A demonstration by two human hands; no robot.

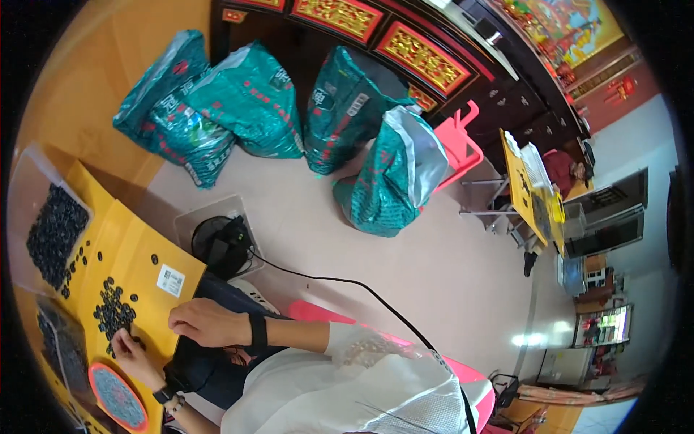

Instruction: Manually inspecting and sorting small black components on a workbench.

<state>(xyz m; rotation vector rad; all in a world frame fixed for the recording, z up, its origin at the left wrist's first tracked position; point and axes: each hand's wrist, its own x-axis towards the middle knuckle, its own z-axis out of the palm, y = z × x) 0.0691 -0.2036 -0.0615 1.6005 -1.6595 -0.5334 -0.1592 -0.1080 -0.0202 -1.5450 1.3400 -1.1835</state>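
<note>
On the yellow table (148, 249) lies a loose pile of small black oval pieces (114, 307); they look like rings or buttons with holes, too small to name surely. My left hand (131, 358), with a watch and bracelet at its wrist, is at the pile's near side. Its thumb and fingers are drawn together among the pieces; what they pinch is not clear. My right hand (204, 322), a black band at its wrist, is by the table's edge with fingers curled in. Anything inside that hand is hidden. An orange-rimmed round dish (92, 376) of small grey bits sits beside my left hand.
A clear bin (85, 210) of black pieces and another clear container (66, 340) stand on the table. Green woven sacks (264, 101) and a grey tub (189, 217) holding a black fan-like object are on the floor. A cable (340, 280) crosses it. A person (564, 173) sits at another table.
</note>
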